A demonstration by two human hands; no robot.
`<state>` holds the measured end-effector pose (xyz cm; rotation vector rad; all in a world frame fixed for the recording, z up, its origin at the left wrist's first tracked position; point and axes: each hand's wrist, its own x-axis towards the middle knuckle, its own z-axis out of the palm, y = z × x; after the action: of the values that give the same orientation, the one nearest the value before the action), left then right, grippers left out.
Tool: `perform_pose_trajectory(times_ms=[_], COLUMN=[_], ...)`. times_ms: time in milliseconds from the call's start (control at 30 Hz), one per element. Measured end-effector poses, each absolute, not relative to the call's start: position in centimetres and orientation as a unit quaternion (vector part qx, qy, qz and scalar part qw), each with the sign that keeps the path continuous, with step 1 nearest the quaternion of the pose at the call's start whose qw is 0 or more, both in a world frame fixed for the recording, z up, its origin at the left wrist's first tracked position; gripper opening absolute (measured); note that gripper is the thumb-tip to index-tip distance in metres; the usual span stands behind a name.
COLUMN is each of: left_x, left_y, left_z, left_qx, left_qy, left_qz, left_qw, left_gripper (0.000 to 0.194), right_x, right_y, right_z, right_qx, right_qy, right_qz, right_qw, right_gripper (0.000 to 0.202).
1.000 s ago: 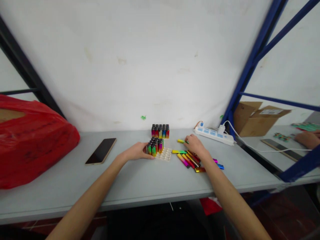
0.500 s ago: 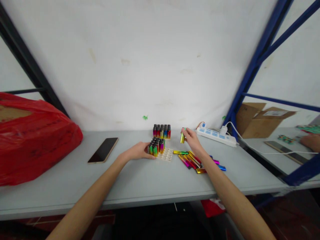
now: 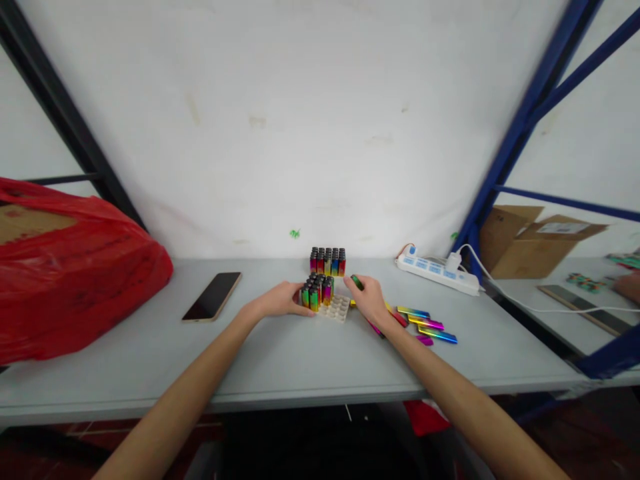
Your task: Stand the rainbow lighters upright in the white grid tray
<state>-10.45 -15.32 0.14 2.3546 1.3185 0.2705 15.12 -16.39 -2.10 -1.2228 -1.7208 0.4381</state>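
Upright lighters (image 3: 313,293) with black tops fill the left part of a pale tray (image 3: 340,309) with round holes. My left hand (image 3: 286,300) is closed around the tray's left side, against the lighters. To the right of the tray, my right hand (image 3: 369,299) grips a lighter (image 3: 357,282), its dark green end showing above the fingers. Loose shiny lighters (image 3: 425,323) lie in a heap under and beside my right wrist. Behind the tray stands a second block of upright lighters (image 3: 327,261).
A phone (image 3: 213,297) lies left of my left hand, beside a red plastic bag (image 3: 85,273). At the back right are a white power strip (image 3: 440,272) and a cardboard box (image 3: 535,243). Another person's hand (image 3: 628,287) shows at the far right edge.
My right hand has moved lower and toward the tray with a lighter in it, now covering part of the loose heap. My left hand keeps its hold. The view has shifted slightly.
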Motion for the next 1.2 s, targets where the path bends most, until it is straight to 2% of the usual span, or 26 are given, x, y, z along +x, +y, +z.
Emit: perform_pose_trajectory(times_ms=[133, 267, 400, 533, 600, 833, 1000, 1100, 1200], left_x=[-10.5, -10.5, -10.5, -10.5, -10.5, -10.6, -10.5, -10.4, -10.3], left_y=[-15.3, -15.3, -15.3, -15.3, -15.4, -15.2, -15.4, -15.6, -15.8], left_z=[0.0, 0.1, 0.1, 0.1, 0.2, 0.0, 0.2, 0.5, 0.7], left_qx=[0.845, 0.846, 0.852, 0.851, 0.850, 0.856, 0.857, 0.854, 0.850], left_qy=[0.482, 0.476, 0.472, 0.475, 0.476, 0.464, 0.458, 0.466, 0.474], left_qz=[0.097, 0.099, 0.101, 0.100, 0.098, 0.105, 0.108, 0.105, 0.101], left_qw=[0.210, 0.218, 0.204, 0.200, 0.204, 0.202, 0.210, 0.206, 0.205], left_gripper=[0.064, 0.064, 0.064, 0.065, 0.065, 0.062, 0.058, 0.058, 0.059], right_x=[14.7, 14.5, 14.6, 14.7, 14.7, 14.4, 13.8, 13.2, 13.0], right_y=[-16.5, -17.1, -17.8, -18.1, -18.1, -17.5, -17.6, -18.1, -18.5], right_z=[-2.5, -2.1, -1.3, -0.8, -0.9, -2.1, -2.1, -1.6, -1.2], right_qx=[-0.527, -0.494, -0.432, -0.386, -0.391, -0.384, -0.382, -0.426, -0.443], right_qy=[-0.694, -0.715, -0.769, -0.828, -0.838, -0.845, -0.882, -0.878, -0.877], right_qz=[0.161, 0.164, 0.191, 0.064, 0.037, 0.099, 0.060, -0.004, -0.014], right_qw=[0.464, 0.467, 0.430, 0.402, 0.379, 0.358, 0.268, 0.220, 0.185], right_gripper=[0.041, 0.041, 0.035, 0.033, 0.033, 0.032, 0.029, 0.033, 0.038])
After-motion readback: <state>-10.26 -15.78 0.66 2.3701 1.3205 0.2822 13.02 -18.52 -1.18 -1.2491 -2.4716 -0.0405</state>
